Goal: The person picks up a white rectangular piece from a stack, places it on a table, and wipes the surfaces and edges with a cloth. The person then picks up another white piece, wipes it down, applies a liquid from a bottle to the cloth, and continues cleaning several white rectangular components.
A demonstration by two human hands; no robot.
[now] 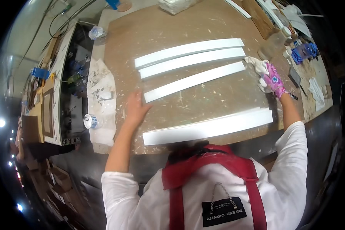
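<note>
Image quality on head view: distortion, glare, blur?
Head view: fisheye bows the workbench edges, corners black; head view: white strips look washed out, lamps flare at far left; head view: left hand looks soft, gloved right hand crisper.

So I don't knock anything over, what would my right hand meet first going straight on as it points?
Past the white cloth it holds, your right hand would likely meet the clear bottle first, though depth is unclear.
</note>
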